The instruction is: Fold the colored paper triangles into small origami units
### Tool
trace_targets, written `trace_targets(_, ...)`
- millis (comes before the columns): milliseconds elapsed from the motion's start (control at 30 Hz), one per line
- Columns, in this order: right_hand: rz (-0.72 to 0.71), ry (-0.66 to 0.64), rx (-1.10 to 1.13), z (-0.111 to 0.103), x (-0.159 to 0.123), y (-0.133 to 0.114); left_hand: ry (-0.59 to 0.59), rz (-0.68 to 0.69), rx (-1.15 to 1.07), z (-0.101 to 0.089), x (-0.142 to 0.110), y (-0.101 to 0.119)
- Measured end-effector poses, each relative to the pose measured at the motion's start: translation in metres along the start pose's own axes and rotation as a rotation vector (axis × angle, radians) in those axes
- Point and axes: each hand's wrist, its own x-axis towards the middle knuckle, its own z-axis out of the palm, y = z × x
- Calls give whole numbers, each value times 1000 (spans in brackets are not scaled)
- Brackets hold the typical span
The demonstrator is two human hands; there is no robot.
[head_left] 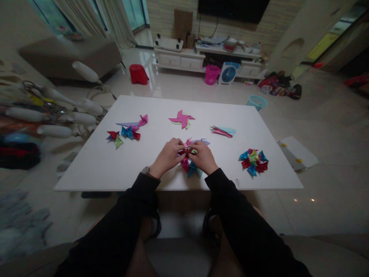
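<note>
Near the front edge of the white table, my left hand [170,154] and my right hand [203,157] meet over a colourful folded-paper cluster [192,169]. Fingers of both hands are pinched at its dark red middle, which they partly hide. Pink, blue, lilac and pale green points stick out around my fingers. On the right lies a second round folded-paper cluster [253,161] in blue, red and green. A pink and green paper pinwheel [182,119] rests farther back.
On the white table [89,171], loose folded-paper pieces [131,132] lie at the left and a bundle of red and light-blue paper strips [221,131] at the right. A white multi-armed lamp [70,118] crowds the left edge. Beyond stand a red stool [138,74] and a teal basket [257,102].
</note>
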Motion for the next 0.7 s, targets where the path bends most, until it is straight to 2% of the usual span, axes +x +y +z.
trace_targets(700,-33,-28,-65,1,-1,-1,-9,50,32,4,1,-1)
